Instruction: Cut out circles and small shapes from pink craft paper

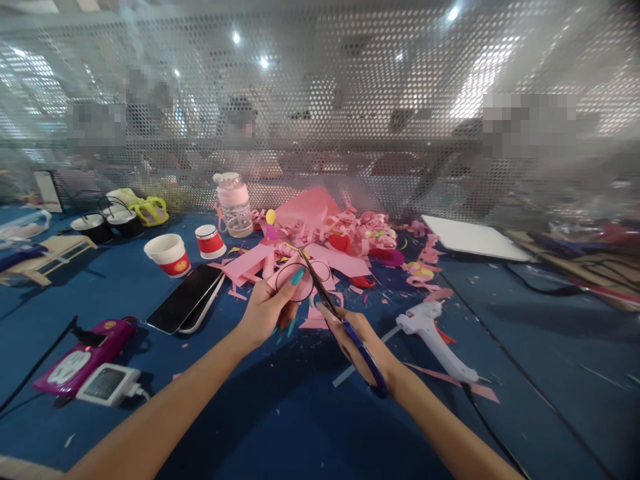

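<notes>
My left hand (267, 308) pinches a small pink paper piece (295, 285) with a black circle drawn on it. My right hand (357, 343) grips blue-handled scissors (345, 327), whose blades point up and to the left, open across the paper's right edge. Both hands hover above the blue table (300, 413), in front of a heap of pink paper scraps (330, 237).
Two stacked phones (185, 307) lie left of my left hand, with two red-and-white cups (167, 255) beyond. A white glue gun (433, 337) lies to the right. Pink jar (234, 203), white board (473, 239), magenta device (80, 357) and a perforated screen behind.
</notes>
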### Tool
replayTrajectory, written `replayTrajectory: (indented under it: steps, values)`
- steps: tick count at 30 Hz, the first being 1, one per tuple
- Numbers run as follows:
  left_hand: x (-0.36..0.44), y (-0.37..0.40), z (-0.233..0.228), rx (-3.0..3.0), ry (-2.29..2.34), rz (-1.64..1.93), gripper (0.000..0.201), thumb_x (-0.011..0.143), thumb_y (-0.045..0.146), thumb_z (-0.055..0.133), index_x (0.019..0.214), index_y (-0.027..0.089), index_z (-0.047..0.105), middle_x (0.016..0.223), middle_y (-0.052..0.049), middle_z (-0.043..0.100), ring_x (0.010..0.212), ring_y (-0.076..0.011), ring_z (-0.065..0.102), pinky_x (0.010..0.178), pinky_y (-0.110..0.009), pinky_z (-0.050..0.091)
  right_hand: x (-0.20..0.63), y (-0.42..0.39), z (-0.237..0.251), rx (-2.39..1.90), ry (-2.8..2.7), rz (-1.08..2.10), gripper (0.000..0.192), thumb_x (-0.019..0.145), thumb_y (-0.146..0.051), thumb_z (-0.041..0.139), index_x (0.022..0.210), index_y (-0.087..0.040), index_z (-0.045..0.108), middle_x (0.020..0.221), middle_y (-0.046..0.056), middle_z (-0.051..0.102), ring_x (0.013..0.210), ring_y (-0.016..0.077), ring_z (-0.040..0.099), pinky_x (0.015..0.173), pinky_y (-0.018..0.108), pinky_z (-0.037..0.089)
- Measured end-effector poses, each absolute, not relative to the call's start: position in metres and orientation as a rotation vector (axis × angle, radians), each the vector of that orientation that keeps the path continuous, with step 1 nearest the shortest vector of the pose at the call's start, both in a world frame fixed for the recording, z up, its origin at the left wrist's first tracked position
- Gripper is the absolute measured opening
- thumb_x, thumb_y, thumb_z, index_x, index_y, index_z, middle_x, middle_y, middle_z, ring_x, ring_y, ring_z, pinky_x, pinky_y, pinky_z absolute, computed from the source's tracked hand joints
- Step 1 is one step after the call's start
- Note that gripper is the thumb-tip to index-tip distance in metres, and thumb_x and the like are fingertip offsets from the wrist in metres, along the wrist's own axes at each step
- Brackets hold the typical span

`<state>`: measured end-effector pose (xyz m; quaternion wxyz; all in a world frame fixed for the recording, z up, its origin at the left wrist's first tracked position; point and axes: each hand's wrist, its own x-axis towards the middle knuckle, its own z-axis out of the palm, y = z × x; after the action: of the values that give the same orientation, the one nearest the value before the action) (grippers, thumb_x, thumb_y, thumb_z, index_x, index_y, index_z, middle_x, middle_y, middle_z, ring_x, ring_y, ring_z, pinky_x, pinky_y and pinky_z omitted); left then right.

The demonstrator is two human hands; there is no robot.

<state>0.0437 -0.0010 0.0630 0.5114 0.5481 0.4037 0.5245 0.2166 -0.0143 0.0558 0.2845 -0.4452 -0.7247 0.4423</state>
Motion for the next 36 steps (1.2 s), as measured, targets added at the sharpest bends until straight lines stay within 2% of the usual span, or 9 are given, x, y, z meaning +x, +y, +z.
replayTrajectory:
  steps: [6, 9, 15, 22, 26, 31, 34, 36]
  values:
    - [0.044, -0.0011, 0.062, 1.319, 0.962, 1.262, 0.032, 0.078, 0.044, 0.05, 0.077, 0.013, 0.055, 0.034, 0.006, 0.044, 0.025, -0.0043, 0.034, 0.028, -0.015, 0.025, 0.217, -0.0142, 0.0554, -1.182, -1.951, 1.16, 0.046, 0.085, -0.052, 0.033, 0.089, -0.013, 0.056, 0.049, -0.007, 0.025, 0.044, 0.0065, 0.025, 0.041, 0.02, 0.021]
    - [0.0436, -0.0011, 0.0613, 1.316, 0.96, 1.267, 0.032, 0.079, 0.044, 0.049, 0.081, 0.013, 0.055, 0.035, 0.006, 0.045, 0.026, -0.0046, 0.035, 0.028, -0.015, 0.025, 0.2169, -0.0142, 0.0555, -1.184, -1.964, 1.158, 0.046, 0.086, -0.052, 0.032, 0.086, -0.013, 0.056, 0.049, -0.007, 0.025, 0.044, 0.0065, 0.025, 0.041, 0.02, 0.022]
    - [0.0431, 0.0001, 0.0597, 1.313, 0.949, 1.263, 0.033, 0.078, 0.044, 0.05, 0.069, 0.012, 0.054, 0.035, 0.006, 0.044, 0.026, -0.0039, 0.035, 0.028, -0.015, 0.025, 0.2169, -0.014, 0.0563, -1.191, -1.958, 1.175, 0.048, 0.085, -0.052, 0.032, 0.092, -0.012, 0.058, 0.047, -0.007, 0.026, 0.044, 0.0073, 0.027, 0.041, 0.021, 0.023]
    - [0.043, 0.0006, 0.0603, 1.325, 0.946, 1.285, 0.033, 0.078, 0.043, 0.05, 0.067, 0.013, 0.053, 0.034, 0.006, 0.044, 0.026, -0.0042, 0.036, 0.029, -0.015, 0.027, 0.2182, -0.0124, 0.0604, -1.196, -2.002, 1.187, 0.047, 0.084, -0.053, 0.033, 0.086, -0.013, 0.057, 0.046, -0.007, 0.026, 0.044, 0.0073, 0.029, 0.041, 0.021, 0.023]
    - [0.0427, 0.0005, 0.0601, 1.33, 0.966, 1.277, 0.038, 0.078, 0.045, 0.049, 0.057, 0.013, 0.049, 0.034, 0.005, 0.044, 0.027, -0.0041, 0.036, 0.029, -0.016, 0.026, 0.2185, -0.0123, 0.0571, -1.204, -1.963, 1.155, 0.048, 0.084, -0.054, 0.033, 0.083, -0.013, 0.057, 0.047, -0.007, 0.027, 0.044, 0.0069, 0.028, 0.041, 0.021, 0.023]
    - [0.0422, 0.0005, 0.0608, 1.328, 0.969, 1.277, 0.035, 0.078, 0.044, 0.049, 0.063, 0.013, 0.054, 0.033, 0.006, 0.043, 0.026, -0.0041, 0.035, 0.028, -0.016, 0.025, 0.2183, -0.013, 0.0618, -1.213, -1.995, 1.182, 0.048, 0.084, -0.054, 0.032, 0.085, -0.012, 0.057, 0.046, -0.007, 0.025, 0.043, 0.0072, 0.028, 0.041, 0.021, 0.023]
    - [0.0431, 0.0006, 0.0613, 1.347, 0.968, 1.261, 0.043, 0.079, 0.045, 0.048, 0.052, 0.012, 0.05, 0.035, 0.003, 0.045, 0.028, -0.0044, 0.039, 0.03, -0.017, 0.027, 0.2171, -0.0132, 0.064, -1.239, -1.978, 1.163, 0.05, 0.083, -0.055, 0.033, 0.081, -0.012, 0.057, 0.046, -0.007, 0.023, 0.043, 0.0073, 0.028, 0.041, 0.021, 0.023]
    - [0.045, 0.0006, 0.0607, 1.332, 0.973, 1.283, 0.043, 0.078, 0.045, 0.049, 0.051, 0.012, 0.05, 0.038, 0.001, 0.049, 0.03, -0.0059, 0.044, 0.032, -0.017, 0.031, 0.216, -0.013, 0.0622, -1.235, -1.973, 1.153, 0.05, 0.083, -0.056, 0.032, 0.08, -0.012, 0.057, 0.045, -0.007, 0.024, 0.043, 0.0074, 0.028, 0.041, 0.021, 0.023]
